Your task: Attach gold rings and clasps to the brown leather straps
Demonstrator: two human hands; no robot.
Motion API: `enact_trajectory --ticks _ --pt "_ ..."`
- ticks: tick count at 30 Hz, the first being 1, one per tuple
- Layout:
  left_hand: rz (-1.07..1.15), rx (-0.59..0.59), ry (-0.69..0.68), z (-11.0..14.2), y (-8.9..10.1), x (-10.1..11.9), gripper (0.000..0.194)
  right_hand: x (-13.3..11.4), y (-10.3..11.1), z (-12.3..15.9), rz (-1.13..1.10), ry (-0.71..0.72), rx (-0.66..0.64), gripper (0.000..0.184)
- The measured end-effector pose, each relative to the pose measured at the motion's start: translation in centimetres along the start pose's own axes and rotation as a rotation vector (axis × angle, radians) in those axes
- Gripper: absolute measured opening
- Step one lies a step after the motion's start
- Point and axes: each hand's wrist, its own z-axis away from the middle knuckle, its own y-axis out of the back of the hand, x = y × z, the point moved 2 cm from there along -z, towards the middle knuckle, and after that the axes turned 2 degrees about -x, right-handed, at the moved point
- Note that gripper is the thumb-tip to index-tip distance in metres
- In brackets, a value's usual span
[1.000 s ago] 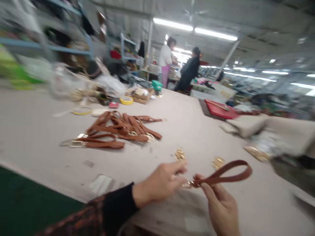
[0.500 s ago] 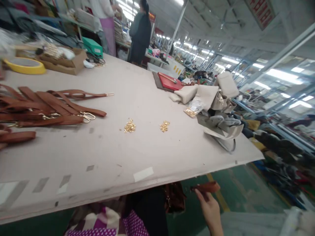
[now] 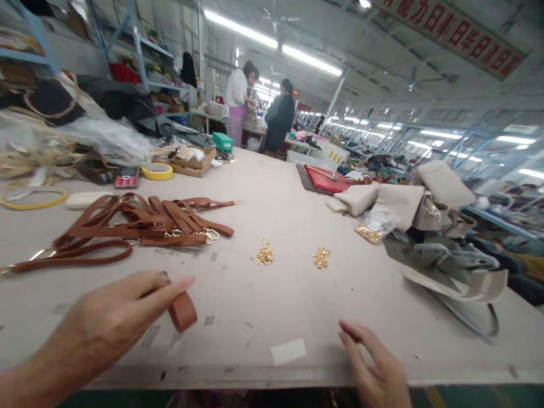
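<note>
My left hand (image 3: 114,317) is closed on a brown leather strap (image 3: 182,310), whose looped end sticks out past my fingers just above the table. A pile of brown leather straps (image 3: 140,224) with gold clasps lies beyond it on the left. My right hand (image 3: 376,368) rests flat at the table's near edge, fingers stretched out and holding nothing. Two small heaps of gold hardware (image 3: 264,255) (image 3: 322,258) lie mid-table ahead of both hands.
The beige worktable (image 3: 263,192) carries yellow tape rolls (image 3: 157,171), a cardboard box (image 3: 191,161), a red folder (image 3: 325,179), a bag of gold parts (image 3: 373,226) and cream bags (image 3: 429,209) at the right. Two people (image 3: 259,110) stand at the far end.
The view swung back up over the table. The strap has passed from my right hand below the table edge into my left hand, and my right hand now lies open at the edge.
</note>
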Motion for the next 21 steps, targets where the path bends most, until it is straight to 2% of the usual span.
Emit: enact_trajectory --ticks 2,4,6,8,10,13,17,21 --pt "-0.048 -0.071 -0.104 -0.1 -1.8 1.9 0.047 -4.3 -3.2 -3.2 -0.012 0.203 -0.122 0.022" --pt "-0.031 -0.197 -0.143 0.2 -3.3 2.7 0.048 -7.3 -6.0 -6.1 0.022 0.305 -0.206 0.022" --pt "0.01 -0.265 -0.045 0.5 -4.0 2.4 0.048 -9.4 -8.4 -8.7 0.084 0.351 -0.261 0.021" --pt "0.021 -0.214 0.153 0.5 -3.6 1.7 0.04 -10.9 -10.5 -11.0 0.19 0.386 -0.312 0.02" --pt "-0.006 -0.174 0.371 0.3 -2.8 1.2 0.03 -12.0 -12.5 -12.9 0.332 0.429 -0.36 0.02" --pt "-0.061 -0.241 0.586 -0.2 -2.2 1.3 0.029 -13.2 -15.2 -14.6 0.462 0.497 -0.403 0.019" --pt "-0.096 -0.293 0.619 -0.7 -2.8 2.2 0.04 -13.6 -17.4 -15.1 0.52 0.527 -0.446 0.019" --pt "-0.037 -0.292 0.624 -0.9 -3.4 2.2 0.042 -13.7 -17.5 -14.9 0.576 0.514 -0.461 0.019"
